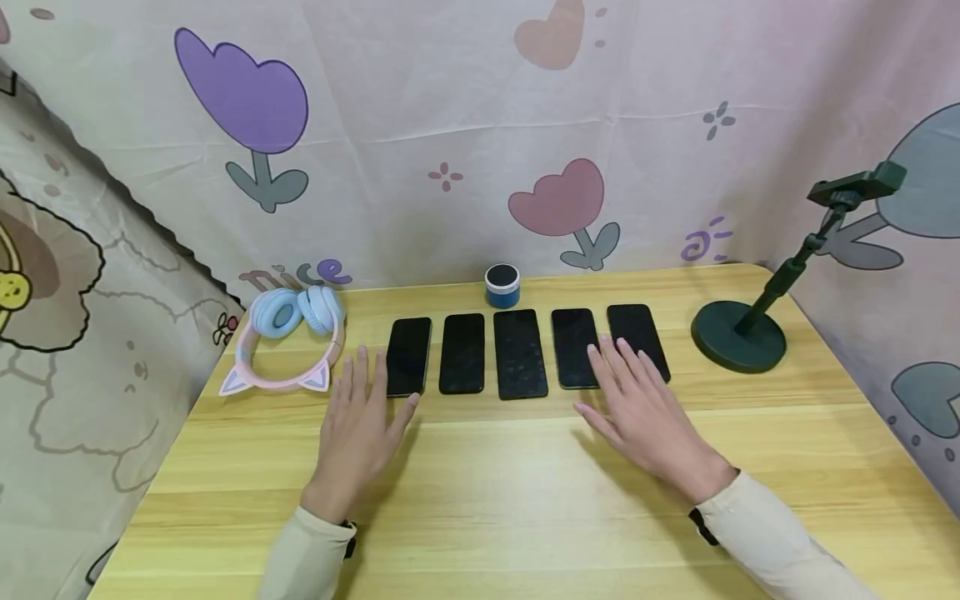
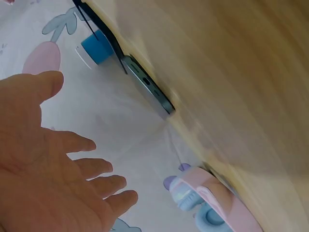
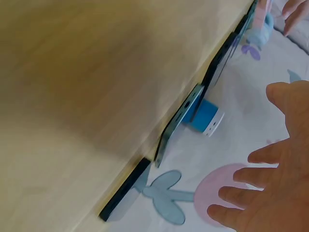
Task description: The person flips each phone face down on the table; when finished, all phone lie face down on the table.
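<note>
Several black smartphones lie in a row across the table, screens up. My left hand (image 1: 358,442) is held flat, fingers spread, just left of the leftmost phone (image 1: 409,354). Its palm shows in the left wrist view, holding nothing, above the table beside that phone's edge (image 2: 147,82). My right hand (image 1: 647,421) is also spread and holds nothing; in the head view its fingertips overlap the fourth phone (image 1: 573,346) and the rightmost phone (image 1: 636,329). Between the hands lie the second phone (image 1: 462,354) and the larger middle phone (image 1: 521,354).
Blue headphones with a pink cat-ear band (image 1: 281,382) lie at the back left. A small blue round container (image 1: 502,287) with a dark top stands behind the middle phone. On the right is a dark green stand (image 1: 738,337) with a tilted arm. A patterned cloth (image 1: 405,100) hangs behind the table (image 1: 480,500).
</note>
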`<state>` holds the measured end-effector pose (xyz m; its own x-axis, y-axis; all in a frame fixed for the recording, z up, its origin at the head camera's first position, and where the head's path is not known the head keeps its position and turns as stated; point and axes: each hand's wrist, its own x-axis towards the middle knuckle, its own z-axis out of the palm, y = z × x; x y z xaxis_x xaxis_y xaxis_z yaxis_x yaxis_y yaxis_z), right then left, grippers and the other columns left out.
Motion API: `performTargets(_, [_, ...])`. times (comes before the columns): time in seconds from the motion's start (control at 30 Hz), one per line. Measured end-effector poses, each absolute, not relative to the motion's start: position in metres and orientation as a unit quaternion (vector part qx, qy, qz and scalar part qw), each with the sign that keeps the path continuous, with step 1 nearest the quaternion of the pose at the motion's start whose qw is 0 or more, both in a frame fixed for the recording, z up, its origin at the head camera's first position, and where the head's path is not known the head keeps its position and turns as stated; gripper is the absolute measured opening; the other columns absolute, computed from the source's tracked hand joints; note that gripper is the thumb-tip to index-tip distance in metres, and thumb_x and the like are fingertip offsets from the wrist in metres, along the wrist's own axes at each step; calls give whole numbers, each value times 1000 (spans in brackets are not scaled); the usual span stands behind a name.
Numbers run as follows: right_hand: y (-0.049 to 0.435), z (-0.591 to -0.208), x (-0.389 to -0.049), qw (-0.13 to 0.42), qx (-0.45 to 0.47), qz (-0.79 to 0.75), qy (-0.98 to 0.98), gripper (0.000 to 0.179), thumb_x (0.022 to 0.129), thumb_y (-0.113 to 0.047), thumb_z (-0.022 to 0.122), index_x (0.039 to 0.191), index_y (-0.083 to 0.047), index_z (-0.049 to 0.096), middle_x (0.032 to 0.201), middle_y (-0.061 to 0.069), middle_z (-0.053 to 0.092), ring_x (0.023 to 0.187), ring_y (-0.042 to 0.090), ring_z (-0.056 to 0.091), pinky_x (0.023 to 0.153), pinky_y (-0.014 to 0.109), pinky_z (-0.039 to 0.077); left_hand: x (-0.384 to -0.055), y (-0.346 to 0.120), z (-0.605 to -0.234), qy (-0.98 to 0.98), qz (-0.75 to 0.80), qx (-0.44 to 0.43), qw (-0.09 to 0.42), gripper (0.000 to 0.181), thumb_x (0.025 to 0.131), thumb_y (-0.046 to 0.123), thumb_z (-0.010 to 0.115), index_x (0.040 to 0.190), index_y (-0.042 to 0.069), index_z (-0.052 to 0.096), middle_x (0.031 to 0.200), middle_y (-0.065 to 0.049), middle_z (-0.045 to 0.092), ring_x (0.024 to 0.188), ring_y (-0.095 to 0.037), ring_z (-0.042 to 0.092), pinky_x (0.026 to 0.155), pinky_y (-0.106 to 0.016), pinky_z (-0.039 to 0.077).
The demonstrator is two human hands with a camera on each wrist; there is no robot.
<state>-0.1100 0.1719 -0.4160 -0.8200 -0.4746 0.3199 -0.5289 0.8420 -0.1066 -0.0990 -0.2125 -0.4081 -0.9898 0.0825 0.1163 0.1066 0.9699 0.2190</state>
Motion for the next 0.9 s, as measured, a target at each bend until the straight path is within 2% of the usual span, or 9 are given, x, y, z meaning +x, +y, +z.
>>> performTargets(0.37, [137,-412,-120,130,312,102,-936,76,102,-45,57,156,4,33,161,24,28,149,41,26,119,55,24,-105,-226,-407,-987,-135,-49,69,83,106,55,41,160,-3,18,165,-27,5,151,-49,6,119,-62,15])
performTargets(0.6, [114,-410,-126,106,334,116,-929,75,105,-48,50,157,2,31,163,22,27,149,39,27,121,50,23,-110,-232,-407,-985,-152,-43,76,81,104,49,50,158,-5,23,164,-30,11,149,-51,11,116,-65,19])
performTargets(0.9, [86,-408,-135,88,355,151,-918,73,105,-50,49,155,2,37,159,22,35,143,39,39,113,53,36,-114,-235,-403,-979,-189,-30,73,79,104,50,51,156,-5,30,160,-32,24,146,-51,23,112,-67,26])
